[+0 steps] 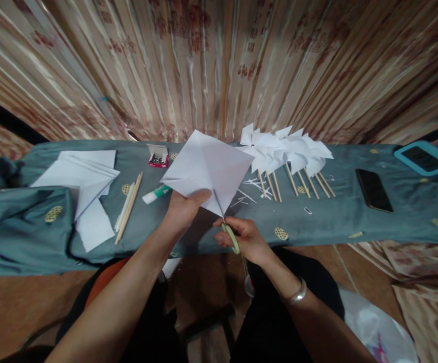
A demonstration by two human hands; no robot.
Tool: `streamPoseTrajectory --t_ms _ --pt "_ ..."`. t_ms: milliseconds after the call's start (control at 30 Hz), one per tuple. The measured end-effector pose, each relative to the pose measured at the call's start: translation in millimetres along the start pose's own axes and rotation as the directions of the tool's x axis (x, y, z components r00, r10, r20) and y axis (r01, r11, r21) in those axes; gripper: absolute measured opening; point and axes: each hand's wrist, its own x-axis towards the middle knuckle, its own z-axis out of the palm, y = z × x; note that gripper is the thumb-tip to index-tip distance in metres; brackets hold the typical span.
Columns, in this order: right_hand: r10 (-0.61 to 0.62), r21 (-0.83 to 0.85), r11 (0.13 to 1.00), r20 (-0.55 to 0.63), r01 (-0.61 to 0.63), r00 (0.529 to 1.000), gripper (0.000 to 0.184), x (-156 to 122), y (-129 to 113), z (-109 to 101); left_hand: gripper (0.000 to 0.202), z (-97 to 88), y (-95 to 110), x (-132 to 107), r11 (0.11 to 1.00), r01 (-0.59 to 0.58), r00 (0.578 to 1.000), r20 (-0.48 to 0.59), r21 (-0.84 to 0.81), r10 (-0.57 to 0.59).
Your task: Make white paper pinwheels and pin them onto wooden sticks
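A square sheet of white paper [222,161] is held up, turned like a diamond, above the cloth-covered table. My left hand [188,201] grips its lower left side, thumb on top and the other fingers hidden underneath. A slit shows near the sheet's left corner. In my right hand [243,237] are scissors with pale green handles [231,238], their blades at the sheet's lower corner. Behind and to the right lie several white paper pinwheels [290,148] on wooden sticks. Thin paper strips [246,195] are scattered between the sheet and these sticks.
On the left are white paper sheets [94,222] and wooden sticks [130,209]. A glue stick [156,194] and an opened red box of pins [158,157] lie nearer. Toward the right are a dark phone [374,189] and a blue-framed tablet [427,157]. A curtain [211,65] hangs behind.
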Motion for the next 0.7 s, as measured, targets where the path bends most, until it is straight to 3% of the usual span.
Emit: streamPoseTrajectory --t_ms 367,700 --pt "0.018 0.043 0.999 -0.010 -0.017 1.000 0.041 0.7 -1.3 2.5 0.048 0.7 1.6 -0.2 1.000 -0.021 1.000 0.008 -0.019 0.021" --pt "0.003 0.015 1.000 -0.033 -0.003 0.999 0.045 0.0 -4.7 1.7 0.031 2.4 2.5 -2.3 1.000 0.020 0.999 0.036 -0.015 -0.020"
